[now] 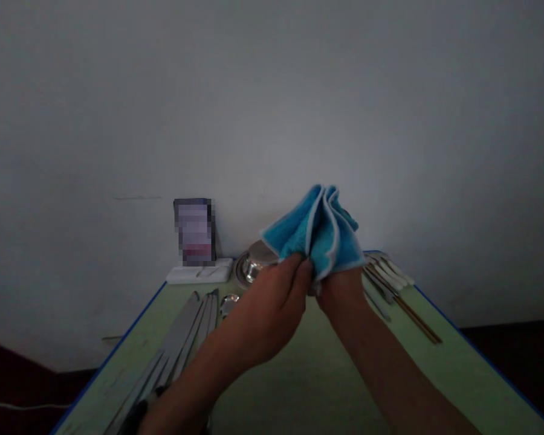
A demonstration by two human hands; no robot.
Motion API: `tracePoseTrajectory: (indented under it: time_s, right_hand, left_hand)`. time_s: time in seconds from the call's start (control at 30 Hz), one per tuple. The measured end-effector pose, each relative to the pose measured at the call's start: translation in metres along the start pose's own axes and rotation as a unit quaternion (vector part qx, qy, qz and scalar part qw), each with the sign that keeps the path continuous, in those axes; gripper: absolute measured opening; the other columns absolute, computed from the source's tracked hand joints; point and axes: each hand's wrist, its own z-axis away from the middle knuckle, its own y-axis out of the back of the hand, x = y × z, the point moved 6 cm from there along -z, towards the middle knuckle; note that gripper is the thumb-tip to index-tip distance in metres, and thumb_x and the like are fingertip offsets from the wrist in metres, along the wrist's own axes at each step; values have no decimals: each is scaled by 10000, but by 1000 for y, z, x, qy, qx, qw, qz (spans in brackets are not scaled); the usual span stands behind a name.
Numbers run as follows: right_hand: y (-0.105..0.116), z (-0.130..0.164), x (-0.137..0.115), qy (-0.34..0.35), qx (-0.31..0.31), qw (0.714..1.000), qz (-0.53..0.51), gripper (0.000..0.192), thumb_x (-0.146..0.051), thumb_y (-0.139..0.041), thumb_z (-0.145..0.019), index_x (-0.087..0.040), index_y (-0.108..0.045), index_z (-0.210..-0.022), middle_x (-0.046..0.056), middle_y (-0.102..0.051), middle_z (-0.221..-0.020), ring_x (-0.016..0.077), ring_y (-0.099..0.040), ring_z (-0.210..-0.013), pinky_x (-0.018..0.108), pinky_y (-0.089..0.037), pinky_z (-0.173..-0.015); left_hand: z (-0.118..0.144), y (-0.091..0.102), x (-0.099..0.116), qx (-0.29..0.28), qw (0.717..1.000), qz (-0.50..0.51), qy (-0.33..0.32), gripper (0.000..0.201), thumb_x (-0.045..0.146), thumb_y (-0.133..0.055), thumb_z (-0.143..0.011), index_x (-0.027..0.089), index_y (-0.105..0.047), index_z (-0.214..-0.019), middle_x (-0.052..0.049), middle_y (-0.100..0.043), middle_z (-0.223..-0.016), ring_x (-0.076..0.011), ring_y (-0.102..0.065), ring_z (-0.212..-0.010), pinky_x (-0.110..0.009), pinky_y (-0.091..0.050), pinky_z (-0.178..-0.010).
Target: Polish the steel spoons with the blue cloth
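A folded blue cloth [320, 229] with a pale edge is held up above the green table [299, 374]. My right hand [342, 290] grips it from below, mostly covered by the cloth. My left hand [272, 308] pinches the cloth's lower left edge between thumb and fingers. Whether anything is wrapped inside the cloth is hidden.
Several long metal utensils [181, 338] lie on the table's left side. A round metal bowl [254, 266] and a white tray [199, 273] with a blurred card [194, 232] stand at the far edge. White-handled utensils and chopsticks [399, 299] lie at the right. A grey wall rises behind.
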Motion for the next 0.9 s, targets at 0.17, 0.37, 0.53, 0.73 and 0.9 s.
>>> tracePoseTrajectory:
  time_s: [0.17, 0.37, 0.53, 0.73, 0.9]
  right_hand:
    - [5, -6, 19, -41, 3, 999, -24, 160, -379, -504, -739, -220, -489, -736, -58, -495, -615, 93, -469, -537, 236, -432, -546]
    - [22, -24, -11, -19, -42, 981, 187, 263, -432, -564, -718, -173, -576, -762, -14, -569, -650, 115, -510, -576, 255, -432, -584]
    - [16, -20, -22, -62, -224, 905, 356, 290, -454, -578, -709, -165, -590, -715, -17, -579, -628, 113, -513, -561, 245, -421, -551]
    - [16, -15, -21, -99, -284, 840, 451, 289, -445, -628, -656, -157, -624, -680, 2, -599, -617, 131, -523, -561, 256, -414, -519]
    - [16, -17, -22, 2, -81, 936, 342, 435, -572, -422, -751, -190, -584, -880, 33, -611, -766, 159, -568, -655, 274, -446, -555]
  left_hand:
    - [-1, -5, -3, -15, 994, -111, -11, 301, 293, -231, -904, 178, -495, -816, -6, -530, -682, -137, -473, -579, -246, -319, -528]
    - [3, 19, -1, -39, 991, -121, -34, 290, 340, -281, -892, 185, -514, -816, 15, -544, -634, -115, -473, -515, -225, -317, -496]
    - [6, 57, -6, 59, 995, -86, 4, 456, 418, -308, -874, 160, -456, -529, 48, -403, -461, -74, -366, -413, -197, -263, -411]
    - [4, 47, -2, 61, 993, -94, -24, 425, 360, -355, -864, 155, -411, -496, 56, -324, -454, -64, -318, -410, -203, -226, -409]
    - [4, 17, 9, 91, 993, -56, -45, 362, 326, -256, -905, 163, -441, -640, 38, -456, -552, -84, -419, -496, -215, -294, -483]
